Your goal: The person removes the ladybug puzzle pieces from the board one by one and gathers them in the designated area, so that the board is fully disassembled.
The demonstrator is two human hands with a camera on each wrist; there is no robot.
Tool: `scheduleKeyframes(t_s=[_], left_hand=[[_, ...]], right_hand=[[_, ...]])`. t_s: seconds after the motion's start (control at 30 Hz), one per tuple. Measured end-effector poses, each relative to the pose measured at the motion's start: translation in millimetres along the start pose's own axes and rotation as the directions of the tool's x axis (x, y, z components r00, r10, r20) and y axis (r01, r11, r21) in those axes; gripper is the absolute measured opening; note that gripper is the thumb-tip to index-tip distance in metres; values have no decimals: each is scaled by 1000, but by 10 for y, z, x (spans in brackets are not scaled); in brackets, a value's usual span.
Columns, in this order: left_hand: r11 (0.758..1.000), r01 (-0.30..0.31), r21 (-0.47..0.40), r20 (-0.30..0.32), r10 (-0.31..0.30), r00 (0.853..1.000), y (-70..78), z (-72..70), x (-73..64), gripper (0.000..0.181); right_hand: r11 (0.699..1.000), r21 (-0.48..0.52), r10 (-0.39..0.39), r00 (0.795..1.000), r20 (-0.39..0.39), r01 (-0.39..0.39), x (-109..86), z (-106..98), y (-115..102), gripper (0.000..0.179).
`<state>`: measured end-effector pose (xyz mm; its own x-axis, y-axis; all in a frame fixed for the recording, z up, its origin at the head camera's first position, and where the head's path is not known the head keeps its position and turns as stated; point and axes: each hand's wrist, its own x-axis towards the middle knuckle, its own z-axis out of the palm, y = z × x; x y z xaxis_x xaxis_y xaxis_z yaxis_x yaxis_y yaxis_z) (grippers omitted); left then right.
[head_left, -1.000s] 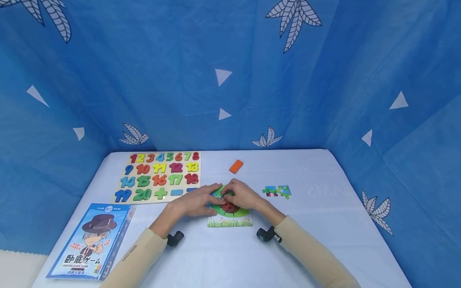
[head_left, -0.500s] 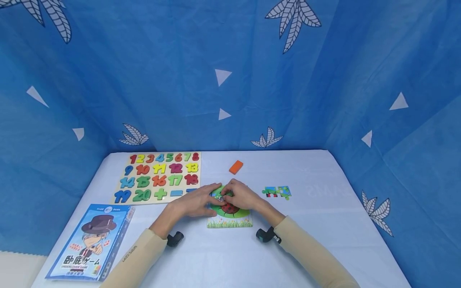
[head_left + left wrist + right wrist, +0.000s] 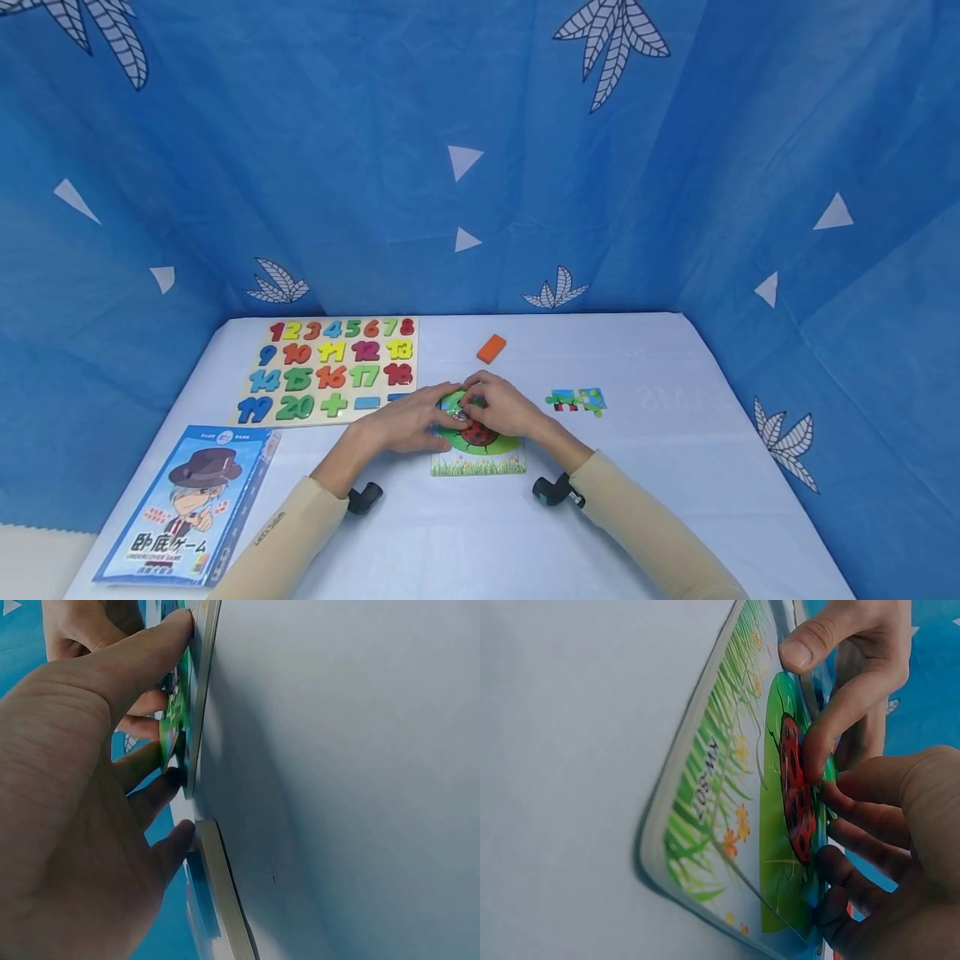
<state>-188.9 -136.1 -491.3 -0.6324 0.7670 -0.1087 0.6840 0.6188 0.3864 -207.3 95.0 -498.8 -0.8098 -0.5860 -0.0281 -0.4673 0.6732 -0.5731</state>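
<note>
A ladybug jigsaw board [image 3: 480,467] with a grassy lower edge lies under both hands. My left hand [image 3: 408,417] rests on its left side with fingers spread. In the right wrist view, the left thumb [image 3: 799,654] touches the board's edge area and another finger lies on the red ladybug [image 3: 795,787]. My right hand [image 3: 506,404] bends over the upper part of the picture, thumb and fingertips pinching a small green jigsaw piece [image 3: 171,727], which looks slightly raised in the left wrist view. The fingers hide much of that piece.
Loose jigsaw pieces [image 3: 577,400] lie right of the board. An orange block [image 3: 491,348] sits behind it. A wooden number board [image 3: 330,392] is at the back left, close to the left fingers. A blue game box [image 3: 187,504] lies at the front left.
</note>
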Motion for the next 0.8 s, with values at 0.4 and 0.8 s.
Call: scheduleKeyframes(t_s=[0.4, 0.8], left_hand=[[1000, -17, 5, -5, 17, 1000, -6, -3, -12, 45], [1000, 8, -25, 2, -7, 1000, 8, -5, -18, 44]], right_hand=[[1000, 20, -5, 1000, -20, 5, 23, -15, -10, 15], [996, 88, 21, 997, -78, -15, 21, -22, -29, 26]])
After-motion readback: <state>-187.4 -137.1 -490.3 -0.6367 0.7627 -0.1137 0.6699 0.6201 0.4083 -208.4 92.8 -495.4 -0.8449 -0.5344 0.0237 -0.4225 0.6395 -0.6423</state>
